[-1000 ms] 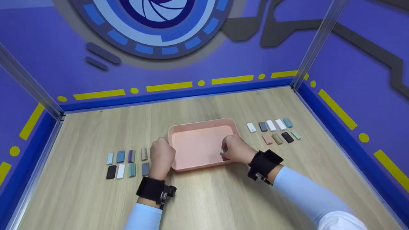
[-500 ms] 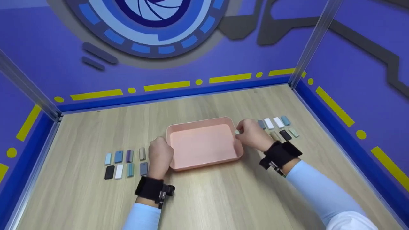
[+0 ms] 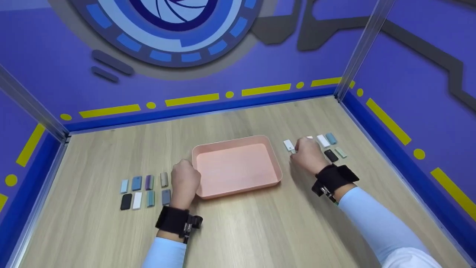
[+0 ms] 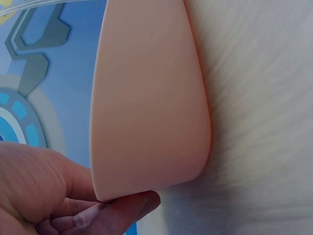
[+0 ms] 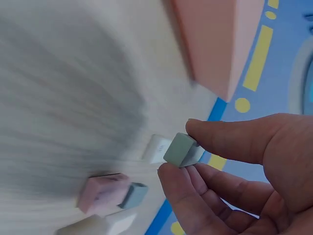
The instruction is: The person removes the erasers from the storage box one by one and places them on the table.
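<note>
My left hand (image 3: 186, 180) grips the left side of a pink rectangular tray (image 3: 238, 167); in the left wrist view its thumb and fingers meet at the tray's corner. To the tray's right, my right hand (image 3: 310, 154) pinches a small pale green block (image 5: 180, 149) between thumb and fingers, held over the near row of blocks. Just beyond the fingertips lies a white block (image 3: 289, 145) with a small mark. Below the hand in the right wrist view are a pink block (image 5: 102, 192) and a grey block (image 5: 133, 196), mostly hidden by the hand in the head view.
Right of the hand lie a white block (image 3: 323, 141), a teal block (image 3: 331, 138), a black block (image 3: 331, 155) and a light green block (image 3: 340, 152). Two rows of blocks, including a blue block (image 3: 137, 183), lie left of the tray. Purple-blue walls (image 3: 208, 82) enclose the table.
My right hand has moved from over the tray, across its right rim, to the blocks on the right, still pinching the pale green block. My left hand keeps its grip on the tray.
</note>
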